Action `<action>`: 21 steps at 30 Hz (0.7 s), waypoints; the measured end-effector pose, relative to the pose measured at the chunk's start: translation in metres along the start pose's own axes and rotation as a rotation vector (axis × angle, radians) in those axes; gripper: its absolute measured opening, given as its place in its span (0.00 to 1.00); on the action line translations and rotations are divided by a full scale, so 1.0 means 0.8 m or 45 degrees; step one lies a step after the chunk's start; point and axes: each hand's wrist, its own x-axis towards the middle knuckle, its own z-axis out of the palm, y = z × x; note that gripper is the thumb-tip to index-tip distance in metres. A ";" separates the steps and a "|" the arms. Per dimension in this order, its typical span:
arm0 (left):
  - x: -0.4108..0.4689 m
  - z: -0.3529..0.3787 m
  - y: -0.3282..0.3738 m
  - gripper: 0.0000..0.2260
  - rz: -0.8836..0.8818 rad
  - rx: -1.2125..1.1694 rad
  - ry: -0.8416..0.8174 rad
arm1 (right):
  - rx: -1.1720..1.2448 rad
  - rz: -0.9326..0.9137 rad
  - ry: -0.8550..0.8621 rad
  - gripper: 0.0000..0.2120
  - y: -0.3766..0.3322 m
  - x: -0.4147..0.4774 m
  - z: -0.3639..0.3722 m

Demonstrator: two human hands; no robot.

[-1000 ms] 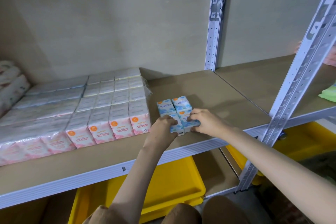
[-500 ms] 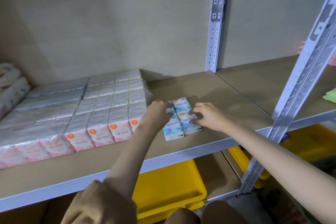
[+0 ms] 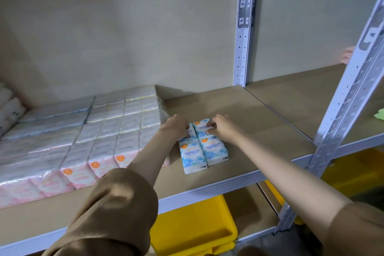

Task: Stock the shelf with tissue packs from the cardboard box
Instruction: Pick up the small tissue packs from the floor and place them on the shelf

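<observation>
Several blue "fragrance free mini tissue" packs [image 3: 204, 150] lie flat in a tight two-by-two block on the brown shelf board [image 3: 259, 131], near its front edge. My left hand [image 3: 176, 125] grips the rear left pack from its left side. My right hand [image 3: 222, 128] pinches the rear right pack with its fingertips. The two front packs lie free with their labels showing. The rear packs are partly hidden under my fingers. The cardboard box is out of view.
Wrapped pink tissue packs [image 3: 83, 137] fill the shelf's left half, close to my left forearm. Grey perforated uprights stand at the back [image 3: 242, 48] and front right [image 3: 353, 89]. Yellow bins [image 3: 193, 228] sit on the level below. A green item [image 3: 379, 114] lies at the far right.
Both hands moved from the front of the blue packs to the rear pair. The front two packs are now uncovered. My view has come closer to the shelf.
</observation>
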 end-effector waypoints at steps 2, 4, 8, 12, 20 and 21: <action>0.004 0.002 -0.003 0.18 0.005 -0.015 0.000 | 0.019 0.004 -0.002 0.16 0.000 0.004 0.003; 0.006 0.004 -0.005 0.18 0.017 -0.031 -0.010 | 0.034 0.007 0.007 0.16 -0.001 0.006 0.005; 0.006 0.007 -0.008 0.18 0.051 -0.019 -0.017 | 0.045 0.009 0.023 0.16 0.002 0.005 0.004; -0.010 -0.004 -0.006 0.16 0.154 -0.065 0.036 | 0.033 -0.027 0.068 0.15 0.001 -0.004 -0.001; -0.080 -0.002 -0.013 0.19 0.355 -0.115 -0.057 | -0.140 -0.233 -0.093 0.18 0.008 -0.056 -0.012; -0.086 0.002 -0.013 0.21 0.366 -0.089 -0.075 | -0.175 -0.250 -0.124 0.19 0.010 -0.062 -0.011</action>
